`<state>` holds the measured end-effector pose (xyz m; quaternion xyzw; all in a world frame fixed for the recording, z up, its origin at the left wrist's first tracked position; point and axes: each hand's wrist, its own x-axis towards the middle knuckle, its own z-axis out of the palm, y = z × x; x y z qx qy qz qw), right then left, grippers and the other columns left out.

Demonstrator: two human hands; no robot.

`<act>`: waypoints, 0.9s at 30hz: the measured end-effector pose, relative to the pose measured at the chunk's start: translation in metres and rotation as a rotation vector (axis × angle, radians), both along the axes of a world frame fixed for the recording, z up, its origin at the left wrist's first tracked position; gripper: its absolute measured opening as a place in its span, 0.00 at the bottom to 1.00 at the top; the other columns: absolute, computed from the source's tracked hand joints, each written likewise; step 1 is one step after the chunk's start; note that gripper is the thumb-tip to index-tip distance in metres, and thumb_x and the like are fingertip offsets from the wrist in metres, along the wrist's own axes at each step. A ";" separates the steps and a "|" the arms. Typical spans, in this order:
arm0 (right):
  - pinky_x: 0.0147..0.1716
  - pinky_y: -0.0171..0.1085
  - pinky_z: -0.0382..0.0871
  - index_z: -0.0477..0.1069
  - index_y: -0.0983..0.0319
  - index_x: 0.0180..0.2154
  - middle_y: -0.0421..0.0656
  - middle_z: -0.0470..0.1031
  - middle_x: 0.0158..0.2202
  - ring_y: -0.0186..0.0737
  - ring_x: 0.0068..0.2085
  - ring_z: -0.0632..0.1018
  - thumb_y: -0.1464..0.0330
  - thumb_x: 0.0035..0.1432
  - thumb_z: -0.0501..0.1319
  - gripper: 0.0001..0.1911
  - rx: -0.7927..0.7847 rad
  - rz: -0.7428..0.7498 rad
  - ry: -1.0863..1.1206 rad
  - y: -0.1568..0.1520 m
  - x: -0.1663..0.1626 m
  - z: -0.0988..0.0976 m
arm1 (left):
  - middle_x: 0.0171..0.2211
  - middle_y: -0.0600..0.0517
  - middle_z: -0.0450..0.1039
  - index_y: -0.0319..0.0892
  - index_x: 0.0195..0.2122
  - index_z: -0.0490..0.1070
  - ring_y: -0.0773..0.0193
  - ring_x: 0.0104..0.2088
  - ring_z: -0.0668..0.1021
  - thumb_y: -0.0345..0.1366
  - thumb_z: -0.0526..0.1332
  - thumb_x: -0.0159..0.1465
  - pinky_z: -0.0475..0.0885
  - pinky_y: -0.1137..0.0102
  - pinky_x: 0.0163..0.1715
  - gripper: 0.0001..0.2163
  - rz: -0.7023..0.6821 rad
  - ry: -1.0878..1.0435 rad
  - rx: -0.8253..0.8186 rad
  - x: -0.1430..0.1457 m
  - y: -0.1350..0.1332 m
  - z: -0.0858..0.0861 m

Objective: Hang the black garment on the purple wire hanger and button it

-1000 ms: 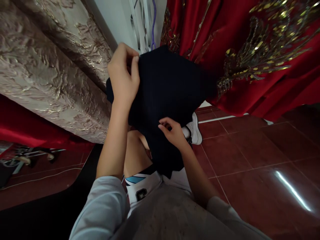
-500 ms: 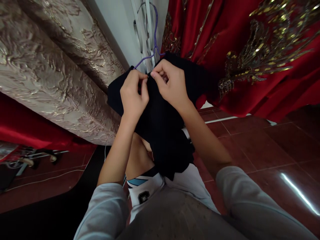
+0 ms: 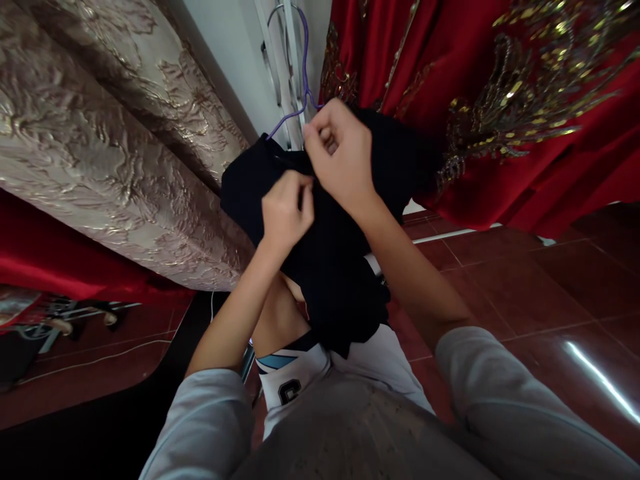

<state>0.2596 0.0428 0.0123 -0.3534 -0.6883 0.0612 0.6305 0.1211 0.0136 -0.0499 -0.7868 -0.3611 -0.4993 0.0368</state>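
A black garment [image 3: 333,267] hangs on a purple hanger [image 3: 303,87], its lower part lying over my lap. My left hand [image 3: 287,208] is closed in a pinch at the front of the garment, just below the neckline. Its fingertips are slightly blurred and press against the dark cloth. My right hand [image 3: 343,157] is higher up, beside the neckline and just under the hanger. Thumb and curled fingers are drawn together there; what lies between them is too small or hidden to make out.
White metal rack bars [image 3: 290,53] stand behind the hanger. Beige embossed fabric [image 3: 125,153] hangs on the left, red cloth with gold sequins [image 3: 480,133] on the right. A red tiled floor [image 3: 500,293] lies below, with a dark surface [image 3: 100,427] at lower left.
My left hand has moved down and right from the neckline, away from the hanger. The right hand has risen slightly with its fingers more curled. The garment's neckline has spread.
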 end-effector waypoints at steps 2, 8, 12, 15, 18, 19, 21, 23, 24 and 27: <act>0.30 0.32 0.62 0.57 0.57 0.33 0.35 0.58 0.27 0.32 0.28 0.64 0.70 0.72 0.56 0.12 0.129 -0.030 0.157 0.007 0.017 0.009 | 0.35 0.45 0.74 0.42 0.37 0.72 0.53 0.39 0.78 0.35 0.54 0.71 0.72 0.58 0.44 0.08 -0.065 0.184 -0.062 0.005 -0.008 -0.008; 0.29 0.35 0.61 0.61 0.57 0.33 0.38 0.60 0.29 0.33 0.27 0.66 0.69 0.70 0.55 0.10 0.313 -0.248 0.284 0.041 0.130 -0.003 | 0.45 0.46 0.76 0.49 0.37 0.74 0.42 0.64 0.66 0.36 0.70 0.58 0.55 0.44 0.68 0.08 -0.079 0.015 -0.137 -0.022 0.024 0.044; 0.38 0.38 0.63 0.64 0.58 0.31 0.41 0.67 0.29 0.37 0.32 0.70 0.77 0.63 0.58 0.10 -0.096 -0.509 0.064 0.035 0.175 -0.058 | 0.34 0.48 0.75 0.47 0.32 0.72 0.45 0.60 0.70 0.38 0.69 0.61 0.49 0.40 0.70 0.07 -0.123 -0.049 -0.247 -0.064 0.071 0.063; 0.36 0.39 0.63 0.67 0.60 0.32 0.39 0.67 0.26 0.37 0.29 0.68 0.77 0.61 0.58 0.07 -0.383 -0.435 -0.056 0.023 0.166 -0.098 | 0.39 0.47 0.76 0.45 0.36 0.72 0.47 0.60 0.70 0.43 0.68 0.65 0.53 0.44 0.70 0.09 -0.112 0.057 -0.241 -0.092 0.077 0.058; 0.34 0.37 0.63 0.67 0.61 0.31 0.38 0.67 0.24 0.35 0.26 0.67 0.75 0.61 0.59 0.06 -0.574 -0.340 -0.027 0.021 0.145 -0.116 | 0.47 0.48 0.75 0.45 0.44 0.72 0.53 0.58 0.72 0.45 0.63 0.70 0.60 0.52 0.68 0.10 -0.037 0.163 -0.167 -0.108 0.057 0.060; 0.33 0.36 0.63 0.66 0.61 0.30 0.38 0.67 0.24 0.34 0.26 0.67 0.75 0.61 0.57 0.07 -0.669 -0.284 0.010 0.022 0.138 -0.117 | 0.49 0.48 0.74 0.45 0.46 0.71 0.55 0.56 0.72 0.45 0.60 0.73 0.63 0.53 0.66 0.10 0.007 0.167 -0.129 -0.110 0.049 0.063; 0.29 0.34 0.63 0.64 0.61 0.28 0.39 0.67 0.23 0.33 0.25 0.68 0.74 0.63 0.55 0.10 -0.927 -0.097 0.071 0.021 0.127 -0.115 | 0.50 0.48 0.73 0.45 0.49 0.70 0.57 0.54 0.73 0.43 0.54 0.76 0.67 0.54 0.62 0.10 0.090 0.185 -0.060 -0.111 0.036 0.070; 0.28 0.32 0.65 0.64 0.62 0.27 0.41 0.68 0.23 0.33 0.25 0.70 0.74 0.63 0.54 0.10 -1.175 0.130 0.079 0.014 0.116 -0.116 | 0.51 0.48 0.72 0.45 0.51 0.69 0.58 0.54 0.73 0.39 0.51 0.77 0.68 0.54 0.59 0.10 0.147 0.224 -0.020 -0.110 0.031 0.076; 0.28 0.32 0.67 0.64 0.62 0.27 0.42 0.69 0.23 0.34 0.25 0.71 0.73 0.62 0.56 0.10 -1.261 0.220 0.058 0.008 0.109 -0.117 | 0.50 0.48 0.72 0.44 0.51 0.69 0.58 0.54 0.73 0.37 0.51 0.76 0.69 0.55 0.58 0.10 0.160 0.243 -0.011 -0.110 0.031 0.077; 0.28 0.34 0.69 0.69 0.64 0.28 0.45 0.73 0.24 0.36 0.25 0.74 0.73 0.58 0.61 0.06 -1.388 0.431 -0.053 -0.013 0.082 -0.126 | 0.48 0.47 0.73 0.42 0.51 0.70 0.59 0.52 0.75 0.32 0.52 0.73 0.70 0.58 0.56 0.10 0.191 0.307 -0.012 -0.116 0.037 0.072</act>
